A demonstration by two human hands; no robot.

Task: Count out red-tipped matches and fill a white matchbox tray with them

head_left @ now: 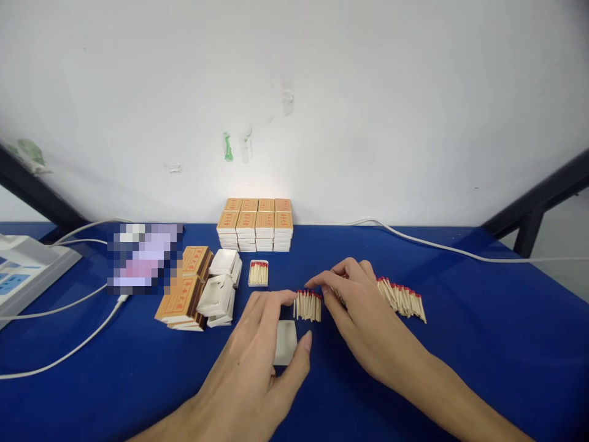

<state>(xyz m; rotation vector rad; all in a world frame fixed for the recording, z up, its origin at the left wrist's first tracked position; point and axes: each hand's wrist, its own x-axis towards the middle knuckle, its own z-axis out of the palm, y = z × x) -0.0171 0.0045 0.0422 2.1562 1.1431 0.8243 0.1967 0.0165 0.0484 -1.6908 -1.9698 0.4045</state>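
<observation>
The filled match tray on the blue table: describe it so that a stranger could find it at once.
Start at the stacked matchboxes against the white wall. Just in front, on the blue table, sits the filled tray. Unlike the empty white trays to its left, it holds red-tipped matches.

Pale wooden matches with red heads, matt white cardboard tray, smooth blue tabletop.

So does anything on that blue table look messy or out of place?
Mostly tidy. The boxes by the wall sit in a neat stack, but the sleeves and white trays at left lean in a loose heap, and loose matches lie fanned out beside the right hand.
</observation>
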